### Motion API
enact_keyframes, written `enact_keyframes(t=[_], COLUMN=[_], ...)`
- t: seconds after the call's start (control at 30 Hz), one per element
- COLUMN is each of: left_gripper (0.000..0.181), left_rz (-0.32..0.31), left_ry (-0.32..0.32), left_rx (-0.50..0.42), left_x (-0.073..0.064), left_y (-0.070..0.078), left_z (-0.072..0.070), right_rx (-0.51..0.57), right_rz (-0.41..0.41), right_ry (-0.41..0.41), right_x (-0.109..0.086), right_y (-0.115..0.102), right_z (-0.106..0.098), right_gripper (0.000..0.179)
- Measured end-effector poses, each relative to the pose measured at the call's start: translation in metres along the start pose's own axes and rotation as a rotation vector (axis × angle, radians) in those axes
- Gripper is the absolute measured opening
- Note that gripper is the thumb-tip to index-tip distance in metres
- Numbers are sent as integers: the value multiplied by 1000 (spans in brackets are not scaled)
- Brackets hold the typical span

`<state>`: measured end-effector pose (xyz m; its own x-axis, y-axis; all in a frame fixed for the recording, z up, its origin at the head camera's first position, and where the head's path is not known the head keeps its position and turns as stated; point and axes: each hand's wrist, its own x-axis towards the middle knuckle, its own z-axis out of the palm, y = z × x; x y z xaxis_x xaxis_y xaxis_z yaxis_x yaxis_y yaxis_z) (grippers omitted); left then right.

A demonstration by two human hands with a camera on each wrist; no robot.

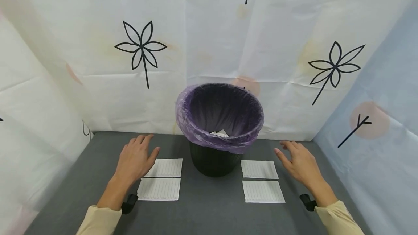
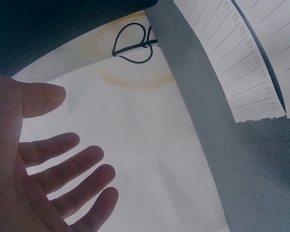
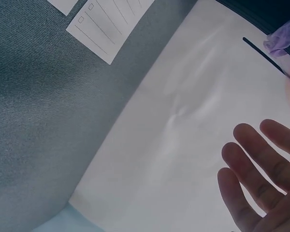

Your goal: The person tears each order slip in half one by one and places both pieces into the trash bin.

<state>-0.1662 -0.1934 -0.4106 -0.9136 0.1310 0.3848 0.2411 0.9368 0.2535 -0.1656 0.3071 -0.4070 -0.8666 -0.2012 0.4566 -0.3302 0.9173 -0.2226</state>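
My left hand is over the left part of the grey table, its fingers relaxed and holding nothing. It partly covers the far sheet of a pair of lined paper sheets. In the left wrist view these sheets show small checkboxes and a torn edge. On the other side, my right hand hovers with loosely bent, spread fingers, beside a second pair of lined sheets. Between the pairs stands a dark bin lined with a purple bag. Some white paper lies inside it.
White fabric with drawn black flowers rises behind the grey table. A pale blue sheet hangs along the right side. Black straps circle both wrists, below light yellow sleeves.
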Motion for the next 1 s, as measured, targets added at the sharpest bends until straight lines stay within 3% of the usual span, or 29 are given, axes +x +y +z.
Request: enact_keyframes(t=[0.27, 0.57, 1.0], left_gripper=[49, 43, 29], left_rz=[-7, 1, 16], left_ry=[-14, 0, 7], left_rx=[-14, -4, -11], left_x=[-4, -12, -21], left_y=[-2, 1, 2], left_z=[0, 1, -2], right_rx=[12, 9, 31], right_rz=[16, -44, -72], right_ry=[-45, 25, 46], right_x=[-5, -10, -17], right_y=[-8, -16, -28], right_z=[-1, 5, 2], right_gripper=[38, 28, 19])
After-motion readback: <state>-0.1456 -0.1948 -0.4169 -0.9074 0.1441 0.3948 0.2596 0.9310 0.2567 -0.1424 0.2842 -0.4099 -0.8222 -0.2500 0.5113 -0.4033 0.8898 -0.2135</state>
